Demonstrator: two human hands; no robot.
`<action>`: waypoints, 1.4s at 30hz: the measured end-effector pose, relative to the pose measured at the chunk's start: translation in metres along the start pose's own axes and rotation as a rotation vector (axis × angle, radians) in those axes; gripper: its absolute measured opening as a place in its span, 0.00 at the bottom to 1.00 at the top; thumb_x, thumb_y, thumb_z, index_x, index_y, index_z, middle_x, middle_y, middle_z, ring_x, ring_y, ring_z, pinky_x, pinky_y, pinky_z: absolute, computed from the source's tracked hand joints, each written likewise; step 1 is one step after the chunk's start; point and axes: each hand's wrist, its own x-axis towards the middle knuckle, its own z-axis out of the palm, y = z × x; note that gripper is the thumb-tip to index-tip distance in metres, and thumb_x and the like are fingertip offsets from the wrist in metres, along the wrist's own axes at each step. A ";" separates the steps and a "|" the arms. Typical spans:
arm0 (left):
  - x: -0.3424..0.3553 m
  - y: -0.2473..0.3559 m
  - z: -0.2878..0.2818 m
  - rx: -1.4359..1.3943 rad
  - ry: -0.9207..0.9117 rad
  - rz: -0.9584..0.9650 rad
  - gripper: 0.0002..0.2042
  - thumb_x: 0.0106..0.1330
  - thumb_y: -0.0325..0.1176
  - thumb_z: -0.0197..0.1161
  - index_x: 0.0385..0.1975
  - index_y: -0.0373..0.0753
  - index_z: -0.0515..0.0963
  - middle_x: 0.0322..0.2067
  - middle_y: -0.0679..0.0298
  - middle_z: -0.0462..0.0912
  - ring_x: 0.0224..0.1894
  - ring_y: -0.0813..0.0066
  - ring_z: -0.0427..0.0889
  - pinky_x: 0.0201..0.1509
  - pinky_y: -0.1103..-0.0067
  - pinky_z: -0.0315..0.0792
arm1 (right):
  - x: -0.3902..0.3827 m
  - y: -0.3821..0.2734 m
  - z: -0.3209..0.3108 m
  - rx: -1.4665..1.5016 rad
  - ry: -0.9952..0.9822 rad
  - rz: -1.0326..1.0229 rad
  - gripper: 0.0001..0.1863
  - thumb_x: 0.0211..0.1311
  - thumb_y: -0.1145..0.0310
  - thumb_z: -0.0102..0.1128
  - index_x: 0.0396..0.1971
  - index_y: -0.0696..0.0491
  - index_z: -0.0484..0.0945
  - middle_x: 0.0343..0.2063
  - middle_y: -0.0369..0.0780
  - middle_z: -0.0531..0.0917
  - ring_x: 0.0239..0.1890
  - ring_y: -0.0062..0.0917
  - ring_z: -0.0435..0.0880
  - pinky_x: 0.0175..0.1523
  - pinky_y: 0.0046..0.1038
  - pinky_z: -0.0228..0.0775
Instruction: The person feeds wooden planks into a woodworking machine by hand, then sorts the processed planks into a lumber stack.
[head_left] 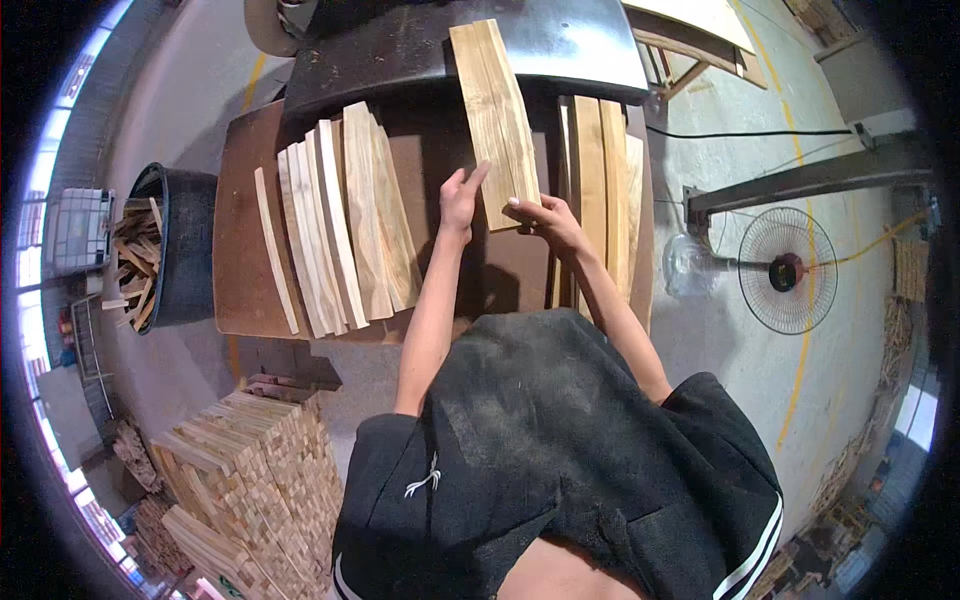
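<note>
Two pale wooden slats [497, 120], side by side, stretch away from me, their far ends over a black metal surface [575, 50]. At their near right corner, my right hand [553, 220] is closed on them, with the thumb on top. My left hand [461, 203] holds their left edge, fingers bent around it and partly hidden. Left of my hands, a row of wooden slats [375, 215] lies on a brown board [245, 230]. More slats [603, 180] lie along its right side.
A dark bin [185, 250] of wood offcuts stands at the left. Stacked wood pieces [250, 470] sit at lower left. On the right are a fan [787, 270], a metal beam [800, 183] and a clear plastic jug [690, 268]. A black cable [745, 133] runs there.
</note>
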 end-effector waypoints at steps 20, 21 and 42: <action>-0.032 -0.008 -0.046 -1.467 -0.791 -0.343 0.37 0.72 0.48 0.59 0.73 0.33 0.53 0.39 0.61 0.74 0.32 0.70 0.74 0.37 0.73 0.73 | -0.099 0.014 -0.067 0.319 0.281 -0.109 0.18 0.68 0.58 0.63 0.48 0.58 0.82 0.34 0.33 0.83 0.28 0.16 0.75 0.40 0.25 0.72; -0.031 -0.003 -0.047 -1.404 -0.769 -0.415 0.38 0.73 0.50 0.58 0.73 0.32 0.52 0.40 0.60 0.74 0.33 0.70 0.74 0.37 0.73 0.73 | -0.100 0.013 -0.064 0.317 0.286 -0.106 0.18 0.68 0.58 0.63 0.48 0.58 0.82 0.34 0.33 0.83 0.28 0.16 0.75 0.40 0.25 0.72; -0.074 -0.028 -0.060 -0.160 0.199 -0.351 0.23 0.76 0.50 0.58 0.54 0.34 0.79 0.46 0.63 0.84 0.46 0.73 0.82 0.51 0.75 0.77 | -0.037 -0.044 -0.101 0.257 0.040 -0.357 0.29 0.63 0.72 0.66 0.63 0.60 0.71 0.50 0.39 0.81 0.36 0.21 0.81 0.44 0.24 0.75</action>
